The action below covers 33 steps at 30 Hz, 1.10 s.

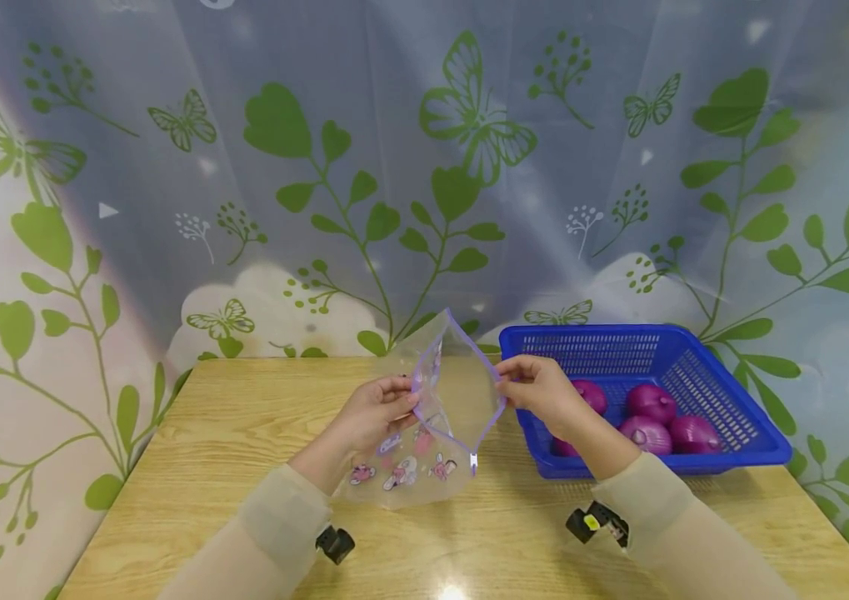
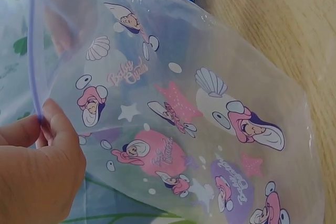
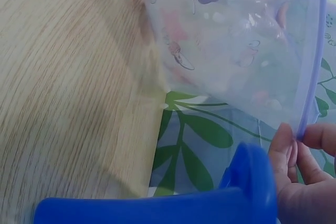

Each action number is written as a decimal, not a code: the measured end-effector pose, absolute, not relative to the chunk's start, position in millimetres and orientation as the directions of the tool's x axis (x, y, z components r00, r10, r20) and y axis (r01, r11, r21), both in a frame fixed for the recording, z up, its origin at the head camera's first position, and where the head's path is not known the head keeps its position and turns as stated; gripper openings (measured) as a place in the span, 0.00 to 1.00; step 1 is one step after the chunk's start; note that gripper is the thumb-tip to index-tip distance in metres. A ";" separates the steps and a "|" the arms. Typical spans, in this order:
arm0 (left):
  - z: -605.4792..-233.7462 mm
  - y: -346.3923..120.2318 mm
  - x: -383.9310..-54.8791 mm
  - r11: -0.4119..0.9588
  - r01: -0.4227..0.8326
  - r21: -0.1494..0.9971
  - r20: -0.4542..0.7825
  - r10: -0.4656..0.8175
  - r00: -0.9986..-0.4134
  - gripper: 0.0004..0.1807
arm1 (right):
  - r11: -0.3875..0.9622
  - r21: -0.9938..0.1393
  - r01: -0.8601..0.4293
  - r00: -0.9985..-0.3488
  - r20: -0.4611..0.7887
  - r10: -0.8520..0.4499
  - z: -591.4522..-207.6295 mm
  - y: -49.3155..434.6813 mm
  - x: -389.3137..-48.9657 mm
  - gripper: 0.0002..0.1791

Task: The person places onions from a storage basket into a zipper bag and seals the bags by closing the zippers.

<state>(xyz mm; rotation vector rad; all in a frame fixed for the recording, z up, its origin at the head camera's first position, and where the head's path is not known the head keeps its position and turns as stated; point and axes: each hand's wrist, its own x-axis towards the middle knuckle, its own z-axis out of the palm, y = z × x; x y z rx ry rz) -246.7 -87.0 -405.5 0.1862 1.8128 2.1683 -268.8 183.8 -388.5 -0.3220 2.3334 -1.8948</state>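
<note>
A clear zip bag (image 1: 412,471) with pink cartoon prints and a purple zip edge is held up over the table, its mouth spread wide. My left hand (image 1: 375,408) pinches the left side of the rim between thumb and fingers; in the left wrist view the same hand (image 2: 42,166) grips the purple strip. On the opposite side, my right hand (image 1: 544,387) pinches the rim, and its fingertips show at the zip in the right wrist view. A white slider (image 1: 473,460) sits at the near corner of the mouth. Nothing shows inside the bag.
A blue plastic basket (image 1: 731,400) stands at the right, just under my right forearm, with several red onions (image 1: 651,403) in it. The wooden table (image 1: 207,442) ends at a patterned curtain (image 1: 394,167) behind.
</note>
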 end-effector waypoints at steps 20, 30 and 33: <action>-405.8 -78.7 -244.0 -0.162 -0.147 0.976 -0.098 0.278 -0.956 0.15 | 0.191 -0.976 -0.107 -0.965 0.056 -0.257 -379.7 189.6 -267.0 0.17; -406.3 -78.4 -243.8 -0.147 -0.133 0.980 -0.091 0.266 -0.960 0.16 | 0.232 -0.968 -0.092 -0.965 0.028 -0.262 -362.3 206.3 -269.0 0.18; -406.2 -78.7 -243.8 -0.145 -0.128 0.981 -0.086 0.265 -0.960 0.16 | 0.236 -0.966 -0.103 -0.964 0.039 -0.263 -355.2 212.1 -270.1 0.18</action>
